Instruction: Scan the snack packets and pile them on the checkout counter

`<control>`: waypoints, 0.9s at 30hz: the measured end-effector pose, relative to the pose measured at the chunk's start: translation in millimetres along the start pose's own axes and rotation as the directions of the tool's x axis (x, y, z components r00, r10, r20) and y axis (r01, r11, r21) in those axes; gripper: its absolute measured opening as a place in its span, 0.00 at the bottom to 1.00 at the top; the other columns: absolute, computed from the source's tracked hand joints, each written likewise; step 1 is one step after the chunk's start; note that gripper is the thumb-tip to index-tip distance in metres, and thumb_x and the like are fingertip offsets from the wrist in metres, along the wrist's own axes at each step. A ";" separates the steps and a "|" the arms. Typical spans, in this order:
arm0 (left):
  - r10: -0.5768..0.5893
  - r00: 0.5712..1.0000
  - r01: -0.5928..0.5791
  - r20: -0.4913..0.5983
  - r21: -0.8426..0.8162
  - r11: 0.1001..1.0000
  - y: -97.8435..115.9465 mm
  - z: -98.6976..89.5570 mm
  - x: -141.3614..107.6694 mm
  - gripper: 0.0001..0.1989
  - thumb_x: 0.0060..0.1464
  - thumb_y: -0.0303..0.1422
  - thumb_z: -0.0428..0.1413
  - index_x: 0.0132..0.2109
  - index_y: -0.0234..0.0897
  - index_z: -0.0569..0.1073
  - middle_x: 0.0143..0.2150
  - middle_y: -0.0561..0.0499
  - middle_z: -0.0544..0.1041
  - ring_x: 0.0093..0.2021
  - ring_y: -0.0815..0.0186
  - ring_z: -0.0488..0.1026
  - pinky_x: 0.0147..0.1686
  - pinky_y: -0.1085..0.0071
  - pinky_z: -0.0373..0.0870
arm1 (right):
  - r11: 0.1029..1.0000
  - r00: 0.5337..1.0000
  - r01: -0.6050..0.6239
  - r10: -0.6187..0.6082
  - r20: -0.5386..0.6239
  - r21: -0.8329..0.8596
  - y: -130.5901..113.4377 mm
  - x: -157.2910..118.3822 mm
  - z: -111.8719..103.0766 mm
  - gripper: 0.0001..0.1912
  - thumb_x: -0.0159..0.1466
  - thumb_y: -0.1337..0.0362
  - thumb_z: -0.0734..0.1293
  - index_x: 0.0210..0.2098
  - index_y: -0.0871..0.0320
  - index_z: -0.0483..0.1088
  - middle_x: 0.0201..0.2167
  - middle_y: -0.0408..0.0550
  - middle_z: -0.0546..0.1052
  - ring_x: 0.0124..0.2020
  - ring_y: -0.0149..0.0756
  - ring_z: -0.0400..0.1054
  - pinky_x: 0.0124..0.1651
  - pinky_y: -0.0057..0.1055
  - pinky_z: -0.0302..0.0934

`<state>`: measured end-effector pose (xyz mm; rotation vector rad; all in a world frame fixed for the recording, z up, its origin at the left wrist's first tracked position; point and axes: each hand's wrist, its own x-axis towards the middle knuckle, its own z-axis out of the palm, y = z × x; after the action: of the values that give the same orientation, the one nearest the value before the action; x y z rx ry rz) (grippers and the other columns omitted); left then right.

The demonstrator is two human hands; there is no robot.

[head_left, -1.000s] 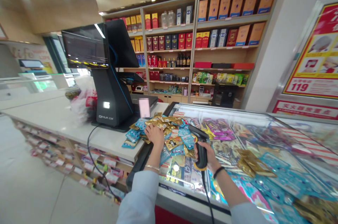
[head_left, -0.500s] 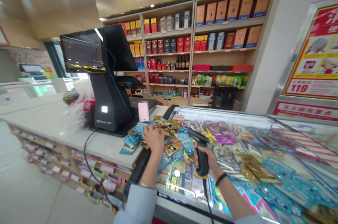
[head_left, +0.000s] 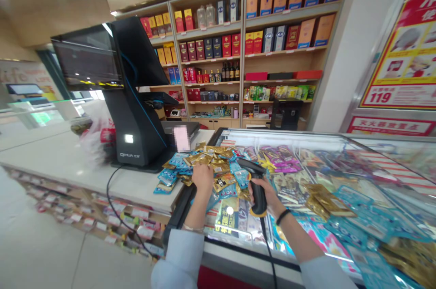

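A heap of small gold snack packets and blue snack packets lies across the counter's end and the freezer's glass top. My left hand rests in the heap with its fingers curled and closed. Its fingertips are hidden, so what they hold cannot be made out. My right hand is wrapped round the handle of a black and yellow barcode scanner, over the glass. The scanner's head points left toward the heap, and its cable hangs down to the front edge.
A black checkout terminal stands on the white counter, a plastic bag beside it. More gold packets and blue packets lie on the freezer lid at right. Shelves of boxes line the back wall.
My left hand has drawn its fingers together and shifted slightly right within the heap. The scanner stays in my right hand, nearly in place. The view has tilted a little.
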<state>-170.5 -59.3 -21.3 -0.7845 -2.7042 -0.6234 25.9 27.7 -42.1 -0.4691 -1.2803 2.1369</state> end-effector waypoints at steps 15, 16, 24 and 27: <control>0.073 0.997 -0.074 -0.017 -0.318 0.945 -7.2 11.6 6.8 0.07 0.55 0.32 0.52 0.35 0.35 0.74 0.37 0.43 0.77 0.41 0.59 0.75 0.42 0.67 0.67 | 0.998 0.999 -0.049 0.050 0.018 -0.048 3.5 1.8 0.2 0.13 0.49 0.55 0.69 0.24 0.59 0.67 0.12 0.42 0.70 0.10 0.31 0.62 0.12 0.26 0.57; 0.063 0.998 -0.065 -0.016 -0.366 0.929 -6.8 13.7 7.5 0.06 0.55 0.31 0.52 0.35 0.35 0.73 0.36 0.44 0.77 0.40 0.59 0.76 0.41 0.67 0.68 | 0.997 0.998 -0.051 0.052 0.023 -0.051 3.3 1.8 0.1 0.13 0.50 0.55 0.69 0.24 0.59 0.67 0.12 0.43 0.70 0.10 0.31 0.62 0.12 0.26 0.57; -0.060 0.952 0.307 0.302 -0.916 0.257 -9.1 39.2 24.2 0.08 0.59 0.31 0.50 0.45 0.38 0.63 0.27 0.53 0.73 0.23 0.65 0.76 0.29 0.65 0.75 | 0.999 0.999 -0.040 0.040 0.028 -0.027 2.6 1.2 2.1 0.14 0.48 0.55 0.70 0.22 0.58 0.65 0.12 0.41 0.70 0.09 0.30 0.62 0.11 0.26 0.57; -0.067 0.973 0.228 0.223 -0.971 0.075 -9.2 43.6 28.2 0.13 0.58 0.34 0.52 0.49 0.38 0.62 0.30 0.52 0.75 0.27 0.65 0.77 0.35 0.62 0.77 | 1.000 1.000 -0.007 0.008 0.029 -0.026 -2.1 -4.0 4.8 0.15 0.48 0.55 0.71 0.25 0.57 0.64 0.14 0.40 0.71 0.10 0.30 0.63 0.11 0.26 0.58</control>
<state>-204.2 -33.3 -52.4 -0.7135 -2.0080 -2.7420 26.9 22.6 -38.0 -0.4557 -1.3259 2.1429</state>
